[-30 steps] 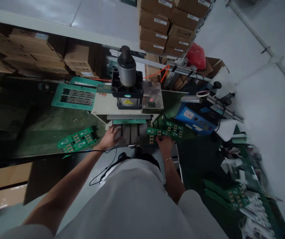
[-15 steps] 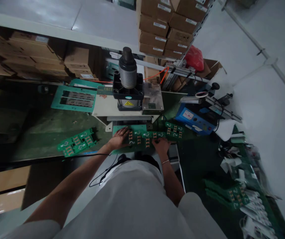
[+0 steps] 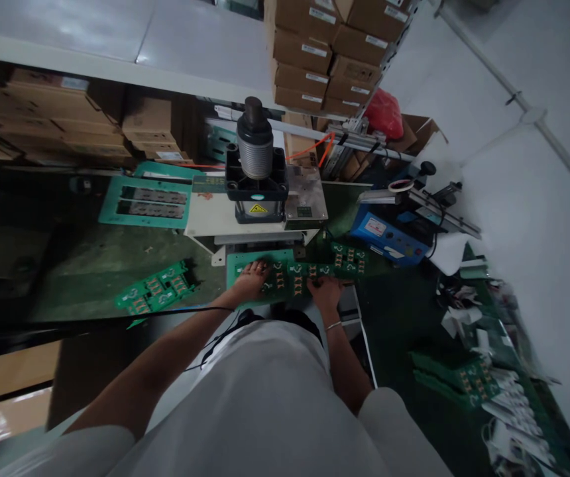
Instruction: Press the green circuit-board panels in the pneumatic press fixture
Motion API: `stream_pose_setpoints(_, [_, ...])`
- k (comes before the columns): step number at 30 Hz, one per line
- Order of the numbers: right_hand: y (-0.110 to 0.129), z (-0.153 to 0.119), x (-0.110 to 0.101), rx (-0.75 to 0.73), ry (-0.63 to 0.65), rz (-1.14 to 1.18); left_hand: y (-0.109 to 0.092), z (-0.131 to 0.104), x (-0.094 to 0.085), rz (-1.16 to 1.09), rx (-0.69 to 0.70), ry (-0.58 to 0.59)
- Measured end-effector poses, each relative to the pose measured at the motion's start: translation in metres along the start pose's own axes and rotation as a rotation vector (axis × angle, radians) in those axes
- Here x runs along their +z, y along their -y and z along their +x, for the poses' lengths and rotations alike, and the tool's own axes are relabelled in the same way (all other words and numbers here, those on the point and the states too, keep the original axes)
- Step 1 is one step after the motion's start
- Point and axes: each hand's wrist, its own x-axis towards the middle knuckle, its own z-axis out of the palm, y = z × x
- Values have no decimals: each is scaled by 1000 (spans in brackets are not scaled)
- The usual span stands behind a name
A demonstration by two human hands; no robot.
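A green fixture plate [image 3: 232, 257] lies at the front of a bench press [image 3: 256, 199]. On the plate sits a green circuit board [image 3: 279, 277] with rows of copper-coloured pads. My left hand [image 3: 250, 283] rests on that board, fingers stretched over its surface and covering part of it. Beside it on the right is a second circuit board [image 3: 297, 278], overlapping the plate's right end. The fingers of my right hand [image 3: 327, 293] are bent around this board's near right edge, with the fingertips partly hidden.
Stacked circuit boards [image 3: 158, 290] lie to the left, crossed nearby by a black cable [image 3: 185, 311]. Another board [image 3: 348, 258] lies right of the press, before a blue machine [image 3: 389, 235]. More boards [image 3: 476, 383] and white parts [image 3: 518, 414] occupy the right bench. Cartons [image 3: 305, 50] stand behind.
My left hand has shifted right across the board, uncovering the plate's left end. My right hand stays at the second board's edge. The whole view has shifted slightly.
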Motion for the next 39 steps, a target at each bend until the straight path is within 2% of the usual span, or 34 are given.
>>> stream_pose_setpoints(3, [3, -1, -2, 9, -2, 1, -8, 6, -6, -10, -23, -1])
stream_pose_setpoints(6, [4, -6, -2, 8, -7, 2, 2, -2, -16, -54, -41, -65])
stream_pose_setpoints(8, [4, -11, 0, 1, -18, -11, 24, -23, -20, -85, -67, -149])
stream_pose_setpoints(11, [7, -17, 8, -29, -44, -32, 75, -78, -17, -113, -183, -246])
stream_pose_setpoints(14, [17, -21, 19, -73, -39, -49, 130, -139, 0, -131, -388, -248])
stream_pose_setpoints(16, [29, -23, 24, -113, -21, -54, 160, -171, 16, -143, -511, -235])
stream_pose_setpoints(18, [45, -26, 29, -154, 1, -61, 179, -192, 30, -164, -578, -233])
stream_pose_setpoints(21, [73, -32, 36, -205, 37, -96, 193, -207, 46, -217, -587, -239])
stream_pose_setpoints(26, [113, -39, 49, -286, 132, -157, 197, -213, 58, -301, -553, -258])
stream_pose_setpoints(30, [129, -35, 57, -298, 184, -206, 190, -193, 60, -270, -542, -298])
stream_pose_setpoints(33, [134, -29, 61, -322, 205, -233, 171, -161, 54, -260, -468, -297])
stream_pose_setpoints(36, [132, -22, 63, -399, 232, -260, 141, -125, 41, -288, -266, -249])
stream_pose_setpoints(39, [117, -14, 61, -470, 244, -262, 107, -95, 28, -309, -84, -185])
